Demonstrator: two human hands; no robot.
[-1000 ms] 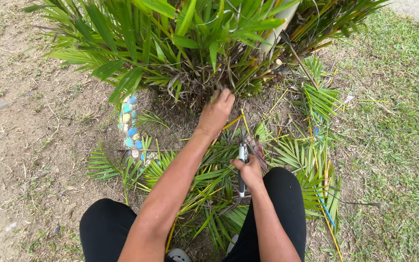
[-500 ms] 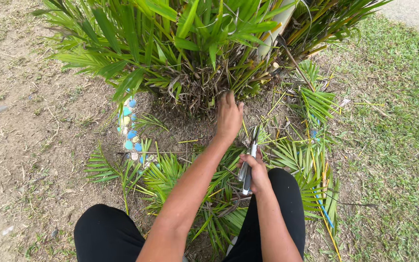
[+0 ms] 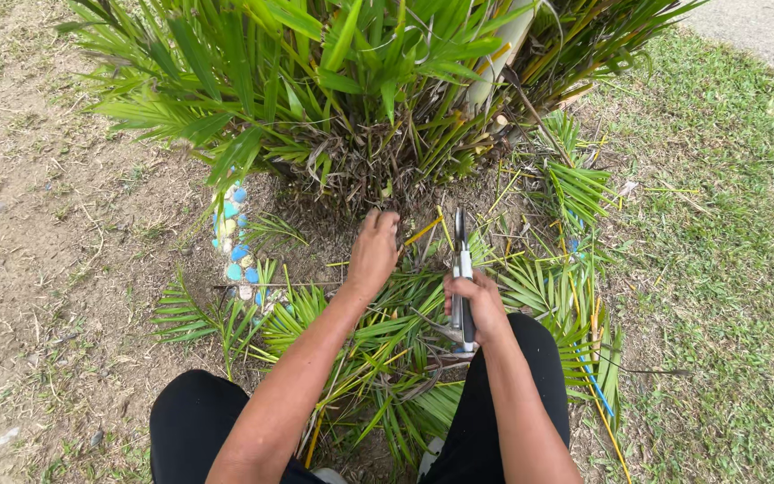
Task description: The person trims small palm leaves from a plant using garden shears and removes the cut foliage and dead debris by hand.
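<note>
Left hand (image 3: 374, 249) grips stems at the palm clump (image 3: 351, 99); right hand (image 3: 477, 309) holds shears (image 3: 461, 269); cut fronds (image 3: 387, 350) litter ground, dense growth remains.

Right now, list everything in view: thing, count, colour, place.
palm clump: one, green with yellow stems, top centre
cut fronds: many, green, on the ground by the knees
shears: one, grey metal, blades shut, pointing at the clump base
painted stones: a row, blue, pale and yellow, left of the clump
bare soil: brown, left
grass: green, right
trousers: black, bottom
left hand: reaching into the clump base
right hand: gripping the shears
</note>
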